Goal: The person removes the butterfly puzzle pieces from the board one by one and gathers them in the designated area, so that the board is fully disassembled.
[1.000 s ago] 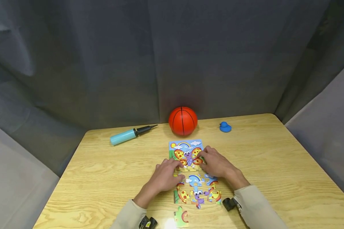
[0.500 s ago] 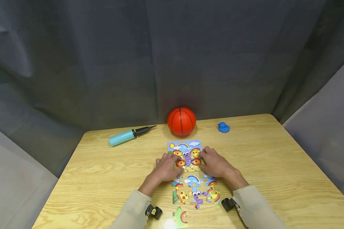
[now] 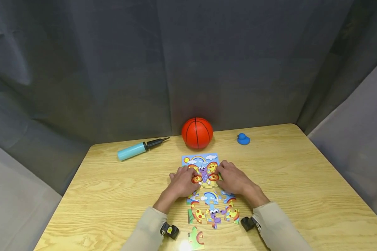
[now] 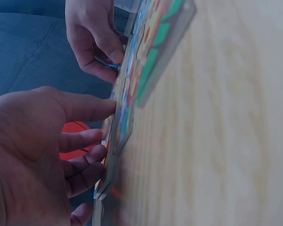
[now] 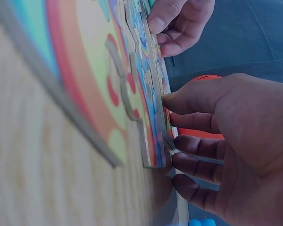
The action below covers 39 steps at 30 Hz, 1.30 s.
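Note:
A square puzzle board with a butterfly, rainbow and sun lies flat on the table. My left hand holds its left side, thumb at the near edge and fingers bent against the board. From the right, my right hand holds the opposite side, its thumb also by the near edge. Closer to me lie loose jigsaw pieces: a rainbow piece, a purple face piece and several yellow-and-red wing pieces. One green piece sits apart, nearest me. Both hands cover parts of the board.
A red basketball stands behind the board. To its left lies a turquoise hand pump with a black nozzle; to its right sits a blue rubber duck. A dark curtain hangs behind the wooden table.
My left hand has moved slightly up and inward onto the board's left side. My right hand keeps its place at the right side. The whole head view has shifted a little.

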Available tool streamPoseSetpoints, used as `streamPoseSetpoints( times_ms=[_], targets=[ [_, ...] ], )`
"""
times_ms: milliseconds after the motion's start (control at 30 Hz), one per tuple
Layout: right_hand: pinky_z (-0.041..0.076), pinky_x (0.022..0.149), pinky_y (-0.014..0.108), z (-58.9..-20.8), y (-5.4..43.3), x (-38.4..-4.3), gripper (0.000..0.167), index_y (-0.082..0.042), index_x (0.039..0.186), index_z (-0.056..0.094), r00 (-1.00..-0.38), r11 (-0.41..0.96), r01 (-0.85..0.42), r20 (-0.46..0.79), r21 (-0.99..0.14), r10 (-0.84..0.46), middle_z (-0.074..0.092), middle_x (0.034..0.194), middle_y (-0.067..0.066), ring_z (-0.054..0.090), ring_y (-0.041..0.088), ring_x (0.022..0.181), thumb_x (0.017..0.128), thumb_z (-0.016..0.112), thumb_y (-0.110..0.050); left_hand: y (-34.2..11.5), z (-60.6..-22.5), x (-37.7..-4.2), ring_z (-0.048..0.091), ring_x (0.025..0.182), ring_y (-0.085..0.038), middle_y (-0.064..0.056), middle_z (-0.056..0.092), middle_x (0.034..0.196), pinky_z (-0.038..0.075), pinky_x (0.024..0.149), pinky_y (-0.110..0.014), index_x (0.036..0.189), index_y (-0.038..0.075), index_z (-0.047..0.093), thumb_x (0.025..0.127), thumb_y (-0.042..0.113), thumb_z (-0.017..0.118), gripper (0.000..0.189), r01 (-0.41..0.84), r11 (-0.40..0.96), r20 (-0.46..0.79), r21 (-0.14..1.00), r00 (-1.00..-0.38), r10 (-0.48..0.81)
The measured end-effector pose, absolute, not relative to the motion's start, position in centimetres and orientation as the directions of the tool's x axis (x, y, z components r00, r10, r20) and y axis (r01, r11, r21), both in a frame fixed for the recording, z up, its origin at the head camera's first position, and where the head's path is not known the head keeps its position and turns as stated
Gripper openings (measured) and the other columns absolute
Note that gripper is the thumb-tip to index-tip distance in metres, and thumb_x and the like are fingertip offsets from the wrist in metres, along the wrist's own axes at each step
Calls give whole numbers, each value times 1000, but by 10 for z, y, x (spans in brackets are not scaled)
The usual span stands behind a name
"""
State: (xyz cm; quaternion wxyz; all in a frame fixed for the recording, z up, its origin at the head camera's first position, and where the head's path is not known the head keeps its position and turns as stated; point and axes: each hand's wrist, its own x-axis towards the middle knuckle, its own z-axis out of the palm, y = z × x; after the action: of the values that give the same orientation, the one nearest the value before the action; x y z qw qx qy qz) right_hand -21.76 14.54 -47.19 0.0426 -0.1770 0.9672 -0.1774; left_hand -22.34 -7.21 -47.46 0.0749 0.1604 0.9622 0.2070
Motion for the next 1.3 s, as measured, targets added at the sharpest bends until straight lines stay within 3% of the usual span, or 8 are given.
streamPoseSetpoints(
  times_ms=[200, 400, 533, 633, 767, 1000, 1033, 1300],
  targets=[
    [45, 86, 39, -472, 145, -218, 25, -12, 108, 65, -934, 876, -329, -14, -352, -357, 49, 106, 3, 47, 20, 97, 87, 69, -24, -71, -476, -224, 48, 96, -16, 3, 57, 99, 26, 76, -41, 104, 20, 56, 79, 33, 76, 35, 289, 840, -34, 459, -939, 342],
    [45, 85, 38, -474, 145, -218, 24, -12, 108, 65, -934, 876, -328, -14, -354, -356, 49, 105, 2, 47, 19, 96, 87, 68, -24, -70, -472, -223, 49, 87, -12, 8, 56, 81, 26, 74, -37, 96, 21, 56, 88, 29, 68, 16, 285, 802, 15, 524, -945, 326],
    [44, 84, 38, -475, 146, -218, 23, -13, 107, 65, -934, 874, -329, -11, -357, -356, 49, 104, 1, 46, 18, 95, 88, 68, -25, -70, -470, -221, 51, 79, -9, 12, 56, 69, 27, 72, -35, 99, 21, 59, 91, 22, 63, 9, 317, 765, 61, 561, -937, 344],
    [44, 84, 38, -476, 145, -219, 23, -13, 107, 65, -933, 871, -333, -9, -360, -360, 48, 104, 1, 46, 18, 95, 88, 68, -25, -71, -469, -216, 55, 85, -10, 13, 56, 65, 27, 73, -36, 100, 24, 63, 92, 20, 60, 9, 340, 747, 84, 571, -930, 359],
    [44, 85, 39, -476, 146, -219, 22, -13, 107, 65, -930, 867, -343, -1, -362, -369, 49, 105, 2, 47, 19, 96, 88, 68, -24, -72, -467, -208, 55, 87, -11, 14, 57, 67, 29, 74, -35, 97, 25, 64, 92, 21, 60, 7, 347, 729, 88, 590, -925, 368],
    [45, 85, 39, -475, 147, -218, 23, -13, 109, 65, -926, 863, -354, 8, -360, -377, 51, 109, 3, 47, 20, 98, 89, 67, -24, -73, -462, -192, 48, 73, -4, 15, 59, 78, 38, 73, -28, 94, 25, 63, 89, 24, 65, 6, 359, 700, 78, 618, -913, 400],
    [45, 86, 39, -475, 148, -218, 24, -13, 109, 65, -926, 863, -353, 6, -361, -376, 51, 109, 3, 47, 20, 98, 89, 67, -24, -73, -462, -189, 49, 70, -4, 16, 59, 77, 41, 77, -29, 94, 25, 63, 89, 24, 65, 5, 370, 696, 79, 616, -907, 413],
    [45, 86, 39, -475, 148, -218, 22, -14, 108, 64, -926, 865, -354, 2, -354, -378, 51, 111, 3, 47, 20, 99, 89, 68, -24, -74, -459, -168, 46, 65, 1, 17, 57, 74, 38, 64, -18, 92, 25, 61, 88, 22, 67, 8, 446, 660, 51, 605, -849, 527]
  ],
)
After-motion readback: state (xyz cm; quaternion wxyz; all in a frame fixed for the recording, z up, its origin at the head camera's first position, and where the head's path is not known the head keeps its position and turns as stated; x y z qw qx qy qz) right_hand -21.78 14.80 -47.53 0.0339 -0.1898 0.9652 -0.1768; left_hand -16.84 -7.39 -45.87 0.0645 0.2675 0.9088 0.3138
